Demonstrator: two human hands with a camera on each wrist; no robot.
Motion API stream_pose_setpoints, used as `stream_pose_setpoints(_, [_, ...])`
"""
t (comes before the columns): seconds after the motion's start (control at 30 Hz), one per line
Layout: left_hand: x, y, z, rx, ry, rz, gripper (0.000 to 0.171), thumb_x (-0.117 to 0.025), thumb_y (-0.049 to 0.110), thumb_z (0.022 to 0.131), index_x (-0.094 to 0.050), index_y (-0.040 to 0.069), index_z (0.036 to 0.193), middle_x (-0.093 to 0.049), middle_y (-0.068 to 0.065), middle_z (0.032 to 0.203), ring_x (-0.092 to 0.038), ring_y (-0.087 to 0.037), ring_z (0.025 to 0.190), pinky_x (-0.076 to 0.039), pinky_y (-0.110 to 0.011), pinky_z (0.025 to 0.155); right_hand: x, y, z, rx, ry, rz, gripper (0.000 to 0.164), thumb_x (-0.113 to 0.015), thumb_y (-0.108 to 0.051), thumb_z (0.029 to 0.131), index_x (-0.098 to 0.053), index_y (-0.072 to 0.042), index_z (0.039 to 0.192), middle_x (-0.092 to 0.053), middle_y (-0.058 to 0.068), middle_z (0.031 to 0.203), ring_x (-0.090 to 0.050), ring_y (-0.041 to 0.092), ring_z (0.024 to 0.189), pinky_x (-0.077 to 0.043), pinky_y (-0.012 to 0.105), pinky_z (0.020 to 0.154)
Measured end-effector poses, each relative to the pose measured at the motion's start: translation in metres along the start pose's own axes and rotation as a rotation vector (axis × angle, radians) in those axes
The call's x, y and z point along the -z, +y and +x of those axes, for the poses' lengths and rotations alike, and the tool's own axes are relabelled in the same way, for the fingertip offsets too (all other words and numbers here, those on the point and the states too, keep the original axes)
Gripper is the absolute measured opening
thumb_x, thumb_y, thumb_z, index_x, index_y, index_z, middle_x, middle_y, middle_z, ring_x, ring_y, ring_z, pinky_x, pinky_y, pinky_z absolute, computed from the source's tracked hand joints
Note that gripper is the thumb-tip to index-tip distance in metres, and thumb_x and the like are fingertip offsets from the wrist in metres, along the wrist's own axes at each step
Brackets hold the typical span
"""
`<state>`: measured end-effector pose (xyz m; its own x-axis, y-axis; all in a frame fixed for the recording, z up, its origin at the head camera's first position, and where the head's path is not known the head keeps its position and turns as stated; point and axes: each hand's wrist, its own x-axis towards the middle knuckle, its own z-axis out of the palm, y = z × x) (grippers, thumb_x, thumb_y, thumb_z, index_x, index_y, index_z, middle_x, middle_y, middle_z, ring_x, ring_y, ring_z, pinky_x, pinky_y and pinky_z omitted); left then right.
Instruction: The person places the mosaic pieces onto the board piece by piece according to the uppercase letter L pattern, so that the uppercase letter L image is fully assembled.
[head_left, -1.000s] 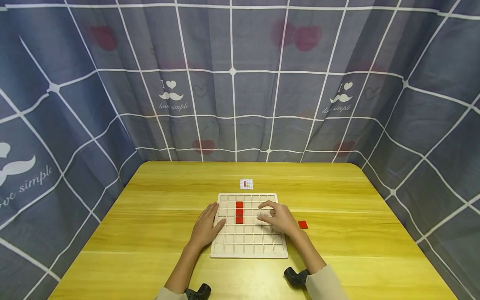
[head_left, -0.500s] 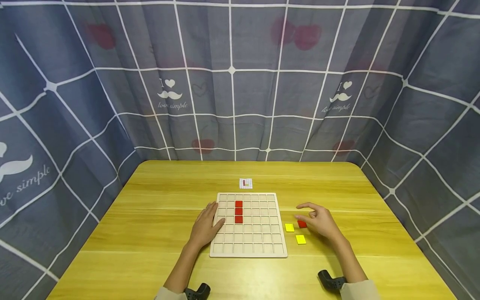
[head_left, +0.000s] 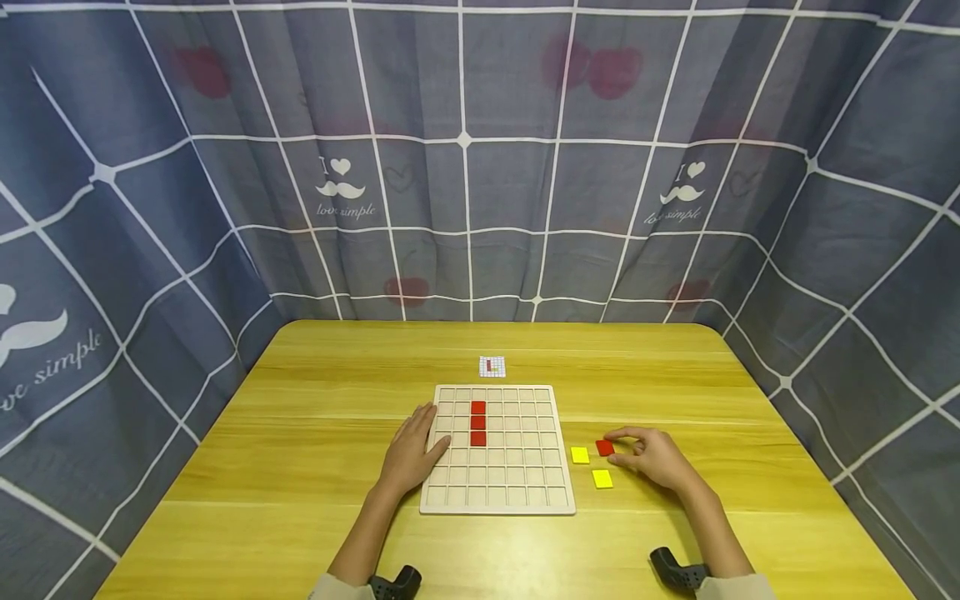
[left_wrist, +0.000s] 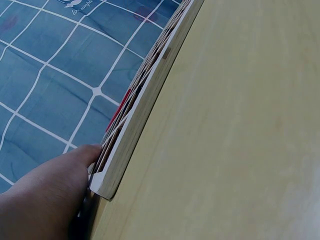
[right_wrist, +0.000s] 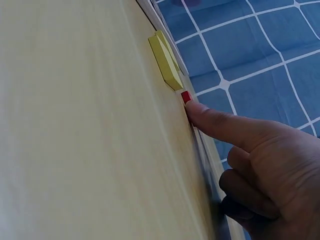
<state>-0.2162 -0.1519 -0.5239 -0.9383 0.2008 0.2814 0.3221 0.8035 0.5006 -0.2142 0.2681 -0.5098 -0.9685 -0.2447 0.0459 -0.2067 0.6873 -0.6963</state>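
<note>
A person's right hand (head_left: 660, 458) pinches a loose red tile (head_left: 604, 448) on a wood-grain table (head_left: 330, 500), thumb at the near edge and index finger at the far edge; the thumb meets the tile in the right wrist view, where the index fingertip is hidden. Two yellow tiles lie close by — one yellow tile (head_left: 580, 455) between the red piece and the gridded board (head_left: 517, 500), the other yellow tile (head_left: 602, 479) nearer the person. The left hand (head_left: 407, 454) rests along the board's left edge, fingers extended and thumb apart from them, gripping no tile. Three red tiles (head_left: 478, 423) fill a column of cells in the board's upper left part. Beyond the board sits a small printed card (head_left: 492, 367); a checked curtain (head_left: 420, 183) hangs behind the table.
</note>
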Motion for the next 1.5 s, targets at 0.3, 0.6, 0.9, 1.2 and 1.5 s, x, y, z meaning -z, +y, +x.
stream_pose_setpoints(0.3, [0.0,0.0,-0.001,0.004,0.007,0.0,0.065,-0.056,0.035,0.091,-0.035,-0.003,0.14,-0.033,-0.018,0.144,-0.026,-0.033,0.134,-0.017,-0.045,0.111,-0.006,0.002,0.001,0.017,0.063,-0.032,0.029,-0.073,-0.036,0.077,-0.069,-0.022,0.102,-0.027,-0.009,0.049,-0.021,0.005,0.044,-0.023,0.021,0.042])
stream_pose_setpoints(0.6, [-0.001,-0.001,-0.002,-0.002,0.012,-0.003,0.065,-0.057,0.035,0.091,-0.037,-0.004,0.139,-0.034,-0.019,0.143,-0.027,-0.034,0.133,-0.02,-0.047,0.11,-0.01,-0.007,0.0,0.032,0.117,-0.007,0.033,-0.074,-0.038,0.075,-0.069,-0.02,0.102,-0.028,-0.008,0.048,-0.021,0.005,0.042,-0.023,0.02,0.039])
stream_pose_setpoints(0.9, [-0.004,-0.002,-0.002,-0.047,0.072,-0.004,0.063,-0.056,0.033,0.091,-0.038,-0.007,0.136,-0.038,-0.023,0.14,-0.031,-0.038,0.13,-0.021,-0.047,0.109,-0.026,-0.045,0.011,0.168,0.128,0.038,0.029,-0.073,-0.036,0.077,-0.069,-0.022,0.102,-0.023,-0.012,0.047,-0.017,0.003,0.043,-0.02,0.018,0.038])
stream_pose_setpoints(1.2, [-0.001,0.0,-0.001,-0.009,0.015,-0.009,0.065,-0.057,0.034,0.091,-0.036,-0.004,0.139,-0.034,-0.02,0.143,-0.027,-0.035,0.133,-0.019,-0.047,0.11,-0.068,-0.087,0.025,0.261,0.052,0.046,0.024,-0.073,-0.037,0.077,-0.069,-0.027,0.099,-0.022,-0.013,0.049,-0.017,0.0,0.044,-0.018,0.017,0.039])
stream_pose_setpoints(1.5, [-0.001,-0.001,0.0,-0.007,0.007,0.0,0.065,-0.055,0.036,0.092,-0.035,-0.003,0.14,-0.034,-0.018,0.144,-0.026,-0.034,0.134,-0.018,-0.045,0.111,-0.104,-0.117,0.036,0.304,0.087,-0.019,0.024,-0.074,-0.039,0.076,-0.07,-0.028,0.097,-0.02,-0.016,0.045,-0.014,-0.001,0.042,-0.015,0.017,0.037])
